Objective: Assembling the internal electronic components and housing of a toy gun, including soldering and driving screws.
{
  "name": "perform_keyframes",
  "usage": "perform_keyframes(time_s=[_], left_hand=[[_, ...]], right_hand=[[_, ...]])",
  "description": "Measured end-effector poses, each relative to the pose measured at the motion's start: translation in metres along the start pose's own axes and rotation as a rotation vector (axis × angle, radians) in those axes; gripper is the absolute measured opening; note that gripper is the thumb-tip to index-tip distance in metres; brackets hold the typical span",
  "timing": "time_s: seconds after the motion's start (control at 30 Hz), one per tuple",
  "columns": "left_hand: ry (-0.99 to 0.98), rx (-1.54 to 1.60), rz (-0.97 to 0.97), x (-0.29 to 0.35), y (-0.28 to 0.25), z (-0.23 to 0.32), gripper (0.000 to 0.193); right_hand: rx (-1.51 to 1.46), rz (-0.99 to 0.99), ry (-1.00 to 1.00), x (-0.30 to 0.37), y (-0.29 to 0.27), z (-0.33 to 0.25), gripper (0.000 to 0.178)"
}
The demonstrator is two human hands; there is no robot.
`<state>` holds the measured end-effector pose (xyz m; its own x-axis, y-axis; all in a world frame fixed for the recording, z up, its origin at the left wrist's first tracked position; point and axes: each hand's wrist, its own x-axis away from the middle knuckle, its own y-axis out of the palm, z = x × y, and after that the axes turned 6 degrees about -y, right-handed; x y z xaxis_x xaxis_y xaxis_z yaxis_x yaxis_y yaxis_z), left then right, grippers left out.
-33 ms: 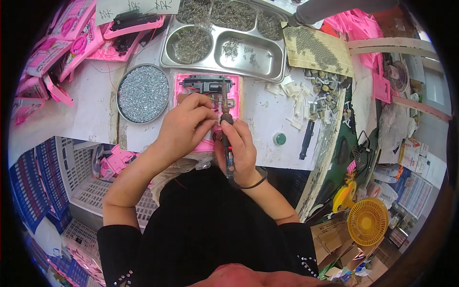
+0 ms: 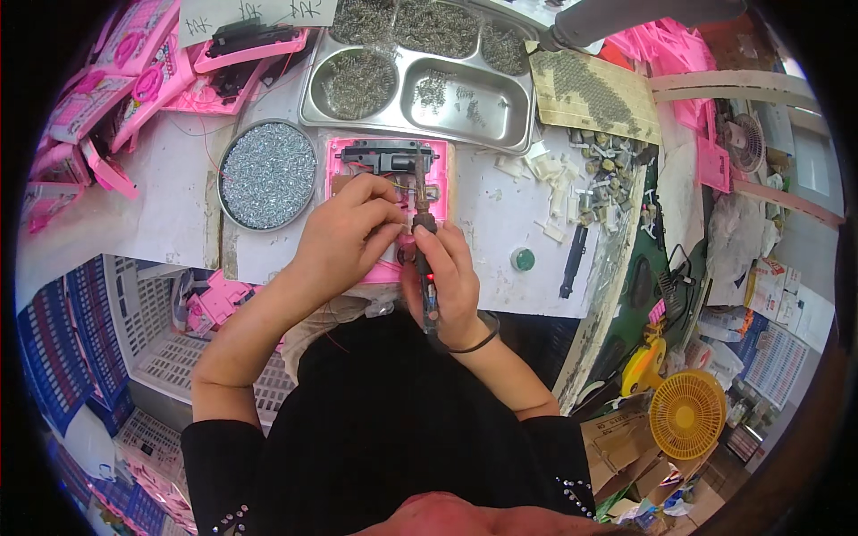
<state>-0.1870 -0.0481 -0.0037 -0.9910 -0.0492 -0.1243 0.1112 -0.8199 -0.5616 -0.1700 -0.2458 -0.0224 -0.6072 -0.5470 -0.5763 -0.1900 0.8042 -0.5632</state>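
Note:
In front of me on the table lies a pink plastic housing [image 2: 441,207] with a black part [image 2: 387,159] and thin wires inside. My right hand [image 2: 453,281] grips a soldering iron [image 2: 423,211] by its dark handle, where a small red light glows. The iron's metal shaft points away from me, over the housing. My left hand [image 2: 344,234] reaches over the housing's left side, thumb and fingertips pinched close to the iron. Whatever lies between those fingertips is too small and covered to make out.
Left of the housing stands a round tin of small silver screws [image 2: 268,174]. A metal compartment tray [image 2: 500,125] with springs is behind it. White plastic pieces [image 2: 556,192], a green-topped round container [image 2: 523,259] and a black strip [image 2: 574,262] lie right. Pink housings [image 2: 134,85] pile up far left.

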Motion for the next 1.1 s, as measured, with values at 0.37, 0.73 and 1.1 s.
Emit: perform_keyframes(time_s=[0.37,0.73,1.1], left_hand=[[0.084,-0.073,-0.212,-0.013,-0.016,0.003,0.008],[0.082,-0.076,-0.185,-0.012,-0.012,0.0,0.011],[0.103,-0.051,-0.222,-0.011,-0.015,-0.002,0.013]], right_hand=[[-0.205,0.17,0.278,0.004,-0.061,0.019,0.044],[-0.116,0.029,0.075,-0.002,-0.011,0.005,0.063],[-0.045,0.024,0.033,0.004,0.003,0.007,0.062]])
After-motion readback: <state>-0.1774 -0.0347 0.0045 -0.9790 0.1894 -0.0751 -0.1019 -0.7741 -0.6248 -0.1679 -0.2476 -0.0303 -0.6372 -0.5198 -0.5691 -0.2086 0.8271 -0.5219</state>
